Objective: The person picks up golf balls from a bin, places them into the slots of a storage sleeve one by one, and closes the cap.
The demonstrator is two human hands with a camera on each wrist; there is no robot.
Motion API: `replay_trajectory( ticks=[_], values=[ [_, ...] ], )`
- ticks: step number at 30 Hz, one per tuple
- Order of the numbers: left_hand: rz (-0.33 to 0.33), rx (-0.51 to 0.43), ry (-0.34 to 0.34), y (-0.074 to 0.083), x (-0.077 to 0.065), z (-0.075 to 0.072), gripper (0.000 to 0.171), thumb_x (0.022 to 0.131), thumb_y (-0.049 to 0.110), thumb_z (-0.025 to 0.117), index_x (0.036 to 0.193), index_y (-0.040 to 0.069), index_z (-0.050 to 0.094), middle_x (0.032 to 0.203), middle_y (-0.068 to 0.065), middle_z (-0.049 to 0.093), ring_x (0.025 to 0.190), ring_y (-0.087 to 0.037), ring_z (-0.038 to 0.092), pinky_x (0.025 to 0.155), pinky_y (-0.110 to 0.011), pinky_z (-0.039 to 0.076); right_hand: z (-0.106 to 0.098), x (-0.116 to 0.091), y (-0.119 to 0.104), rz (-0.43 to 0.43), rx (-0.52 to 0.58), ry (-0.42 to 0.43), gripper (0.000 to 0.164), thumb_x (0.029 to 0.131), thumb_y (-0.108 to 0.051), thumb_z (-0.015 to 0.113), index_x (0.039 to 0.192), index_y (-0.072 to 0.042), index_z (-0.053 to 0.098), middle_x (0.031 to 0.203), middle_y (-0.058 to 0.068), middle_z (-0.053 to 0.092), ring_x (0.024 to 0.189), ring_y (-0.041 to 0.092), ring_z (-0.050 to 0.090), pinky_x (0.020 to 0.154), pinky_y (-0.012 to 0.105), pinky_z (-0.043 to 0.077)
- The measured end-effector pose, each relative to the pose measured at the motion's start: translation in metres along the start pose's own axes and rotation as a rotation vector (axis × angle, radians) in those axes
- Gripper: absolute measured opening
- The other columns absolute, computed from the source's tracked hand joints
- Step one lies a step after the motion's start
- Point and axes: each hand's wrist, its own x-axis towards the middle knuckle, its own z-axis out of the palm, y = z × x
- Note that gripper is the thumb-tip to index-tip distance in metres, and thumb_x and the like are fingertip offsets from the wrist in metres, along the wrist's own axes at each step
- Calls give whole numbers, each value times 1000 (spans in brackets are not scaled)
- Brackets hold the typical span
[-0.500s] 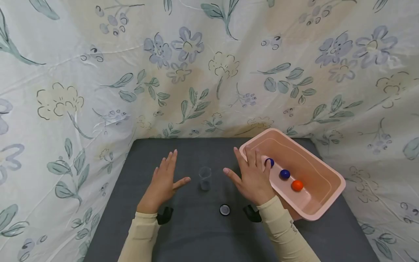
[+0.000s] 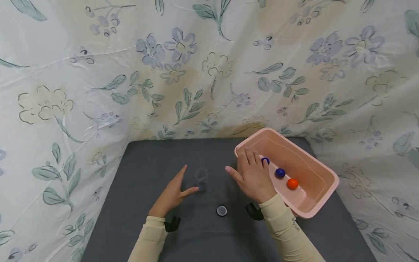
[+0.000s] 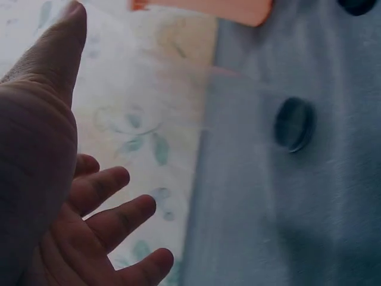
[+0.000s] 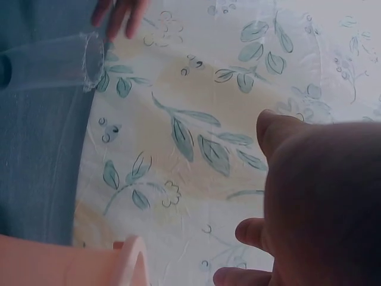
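A clear plastic cup (image 2: 201, 179) stands upright on the dark table. Just left of it is my left hand (image 2: 171, 196), thumb and fingers spread, the thumb close to the cup's lower part. Whether the thumb touches the cup I cannot tell. My right hand (image 2: 255, 176) hovers palm down by the left rim of the pink bin (image 2: 311, 160), fingers extended and holding nothing. The right wrist view shows the cup (image 4: 56, 62) with left-hand fingertips (image 4: 128, 18) near its rim. A small round black-rimmed lid (image 2: 221, 210) lies nearer to me on the table.
Inside the bin are two blue balls, one (image 2: 280, 173) in plain sight and another (image 2: 265, 160) partly behind my right fingers, plus an orange ball (image 2: 292, 183). Floral cloth (image 2: 209, 72) hangs behind and beside the dark table (image 2: 196, 236).
My left hand has moved right, up to the cup, its fingers now angled toward it. The right hand stays about where it was by the bin. The head view has shifted slightly.
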Motion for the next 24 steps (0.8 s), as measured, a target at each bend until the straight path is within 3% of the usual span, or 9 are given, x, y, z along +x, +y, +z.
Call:
replay_trajectory(
  ticks=[9, 15, 24],
  values=[
    [14, -27, 40, -6, 4, 32, 94, 80, 63, 66, 154, 24, 23, 157, -5, 33, 143, -31, 35, 111, -57, 33, -11, -4, 15, 17, -2, -41, 75, 94, -63, 44, 152, -17, 29, 157, 12, 30, 143, 36, 31, 111, 70, 19],
    [18, -43, 56, -8, 9, 44, 87, 82, 56, 69, 152, 25, 28, 154, -7, 38, 140, -31, 40, 109, -57, 36, -20, -3, 30, 16, 53, -72, 74, 97, -59, 42, 151, -9, 31, 154, 18, 34, 139, 39, 37, 113, 58, 31],
    [35, -65, 100, -3, 21, 55, 67, 88, 45, 68, 144, 23, 40, 145, -8, 49, 133, -29, 48, 104, -54, 42, -33, -2, 48, -4, 14, -55, 72, 99, -54, 44, 150, -5, 31, 149, 23, 39, 131, 42, 45, 104, 59, 41]
  ],
)
